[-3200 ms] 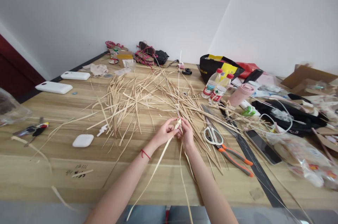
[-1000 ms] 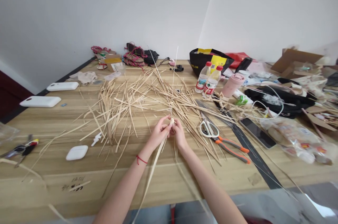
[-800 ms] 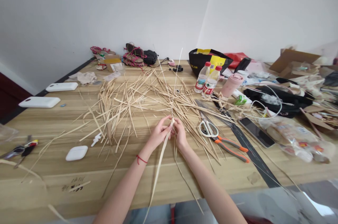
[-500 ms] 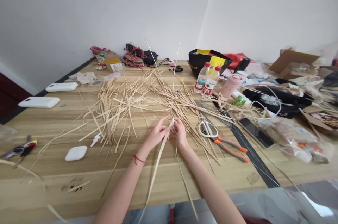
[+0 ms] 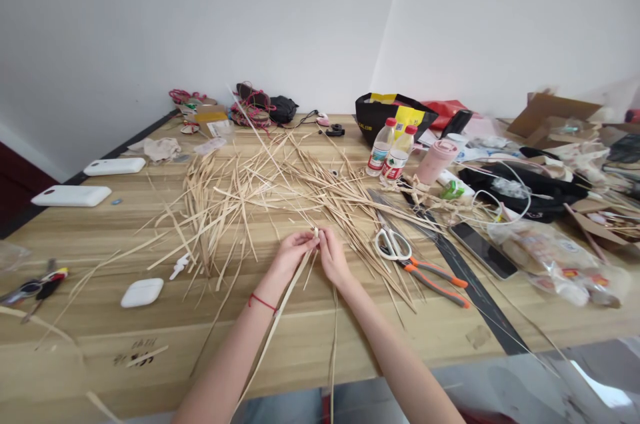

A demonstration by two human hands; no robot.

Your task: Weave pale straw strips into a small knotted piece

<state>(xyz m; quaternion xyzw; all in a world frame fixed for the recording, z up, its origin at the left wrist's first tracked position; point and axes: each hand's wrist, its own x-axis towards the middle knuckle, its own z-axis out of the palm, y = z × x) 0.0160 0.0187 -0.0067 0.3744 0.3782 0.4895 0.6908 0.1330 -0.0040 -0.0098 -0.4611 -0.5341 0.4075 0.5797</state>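
My left hand [image 5: 291,254] and my right hand [image 5: 333,259] meet over the table's near middle, their fingertips pinched together around a small pale wrapped knot of straw strip [image 5: 316,232]. From between my fingers a long flat straw strip [image 5: 276,323] runs down along my left forearm, and a narrower straw strand [image 5: 333,337] hangs by my right wrist. A thin pale stick or wire [image 5: 263,142] slants up and left from the pinch, blurred by motion. A red cord circles my left wrist. Which fingers carry the load is partly hidden.
Loose straw strips [image 5: 235,194] lie heaped beyond my hands. To the right are scissors [image 5: 393,244], orange-handled pliers [image 5: 435,281], a phone [image 5: 483,249], water bottles [image 5: 399,156] and a pink cup [image 5: 437,161]. A white earbud case [image 5: 143,293] sits left.
Both hands have shifted slightly left and down with the straw piece. The two thin sticks stood up in a V; now a blurred one leans left. The trailing strip has swung left.
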